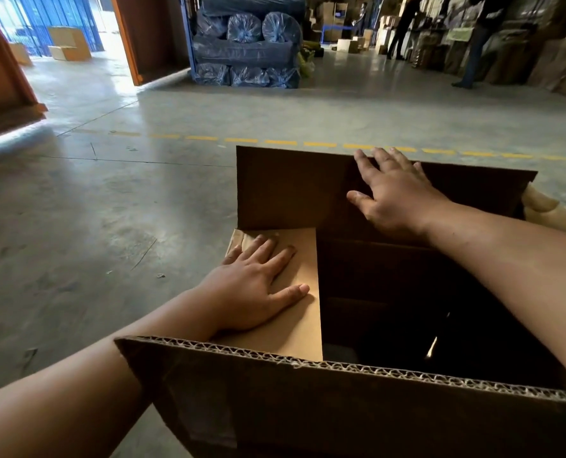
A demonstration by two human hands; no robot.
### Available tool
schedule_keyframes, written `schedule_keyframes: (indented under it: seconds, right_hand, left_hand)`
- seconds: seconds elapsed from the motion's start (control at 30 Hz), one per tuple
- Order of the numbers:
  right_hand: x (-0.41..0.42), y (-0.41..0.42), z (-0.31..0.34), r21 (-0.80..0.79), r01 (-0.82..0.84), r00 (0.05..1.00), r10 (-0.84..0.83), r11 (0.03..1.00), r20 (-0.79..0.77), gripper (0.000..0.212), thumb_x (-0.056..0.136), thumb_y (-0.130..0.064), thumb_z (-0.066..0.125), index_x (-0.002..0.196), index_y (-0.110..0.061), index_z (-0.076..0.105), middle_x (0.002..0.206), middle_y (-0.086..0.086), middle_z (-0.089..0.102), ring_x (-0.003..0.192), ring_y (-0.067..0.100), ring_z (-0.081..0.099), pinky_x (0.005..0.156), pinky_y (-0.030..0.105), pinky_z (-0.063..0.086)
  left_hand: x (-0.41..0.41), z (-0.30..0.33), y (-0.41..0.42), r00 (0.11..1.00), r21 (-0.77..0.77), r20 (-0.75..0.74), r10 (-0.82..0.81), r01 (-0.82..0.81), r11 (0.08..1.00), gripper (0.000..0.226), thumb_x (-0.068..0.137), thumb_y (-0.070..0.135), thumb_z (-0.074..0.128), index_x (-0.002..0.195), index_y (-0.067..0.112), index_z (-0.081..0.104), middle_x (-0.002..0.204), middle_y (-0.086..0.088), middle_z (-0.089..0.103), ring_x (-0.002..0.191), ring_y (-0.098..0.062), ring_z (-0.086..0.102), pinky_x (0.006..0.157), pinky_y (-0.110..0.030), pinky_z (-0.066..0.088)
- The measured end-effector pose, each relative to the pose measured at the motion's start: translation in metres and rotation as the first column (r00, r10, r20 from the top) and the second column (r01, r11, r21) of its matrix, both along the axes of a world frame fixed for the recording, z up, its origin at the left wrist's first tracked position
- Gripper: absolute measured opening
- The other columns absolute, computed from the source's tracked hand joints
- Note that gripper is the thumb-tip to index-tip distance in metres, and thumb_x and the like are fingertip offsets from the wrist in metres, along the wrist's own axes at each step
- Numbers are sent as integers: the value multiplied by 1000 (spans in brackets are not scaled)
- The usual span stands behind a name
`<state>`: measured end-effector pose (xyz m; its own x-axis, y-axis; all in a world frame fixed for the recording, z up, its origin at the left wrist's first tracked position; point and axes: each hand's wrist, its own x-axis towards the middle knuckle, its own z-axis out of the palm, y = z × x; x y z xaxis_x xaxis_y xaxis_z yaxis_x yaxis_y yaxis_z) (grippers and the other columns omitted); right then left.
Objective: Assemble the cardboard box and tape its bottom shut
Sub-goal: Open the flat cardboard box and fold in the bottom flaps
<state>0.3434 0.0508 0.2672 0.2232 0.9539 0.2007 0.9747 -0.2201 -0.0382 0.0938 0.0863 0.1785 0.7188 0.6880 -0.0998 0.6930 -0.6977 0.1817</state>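
Two flat hands: left hand (258, 285) presses side flap (294, 312), right hand (397, 196) far flap (291, 190); fingers straight.

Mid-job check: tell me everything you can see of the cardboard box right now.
The cardboard box is brown corrugated board, standing on the concrete floor with its open end up. Its near flap stands up, fluted edge showing; the far flap also stands upright. The left flap is folded inward, lying flat. The left hand presses flat on it; the right hand rests spread on the far flap. The inside is dark. No tape shows.
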Motion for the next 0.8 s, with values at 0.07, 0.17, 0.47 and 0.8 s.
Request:
schedule_keyframes:
  seconds: [0.07,0.17,0.47,0.8]
  right_hand:
    - [2,1,0,0,-2,1000,2,1000,9,72,93,-54,34,151,-31,-2,160,2,-4,145,20,-10,116,45,-5]
    - [5,2,0,4,-5,1000,5,1000,12,73,93,-55,34,151,-31,-2,160,1,-3,145,20,-10,116,46,-4]
    - [4,2,-1,-3,-16,1000,16,1000,2,75,91,-58,35,151,-33,-3,160,0,-5,145,20,-12,115,46,-5]
    - [-2,-12,13,-92,-59,998,58,994,-11,82,90,-57,42,150,-32,-7,159,3,-12,144,20,-17,116,46,-2]
  left_hand:
    - [1,1,-2,1000,12,-19,-5,5,1000,85,82,85,13,153,42,-6,164,5,-12,147,-11,-20,121,-41,-8]
    - [1,0,-4,998,32,-57,-10,12,999,86,82,84,12,154,41,-6,164,4,-13,147,-13,-21,121,-43,-9]
    - [2,-3,0,997,47,-80,-18,21,999,88,81,86,12,154,41,-4,165,2,-9,149,-15,-17,120,-41,-9]
    - [1,6,4,986,-34,-154,-58,54,998,91,79,86,14,154,40,-10,164,1,-14,148,-16,-19,120,-43,-9]
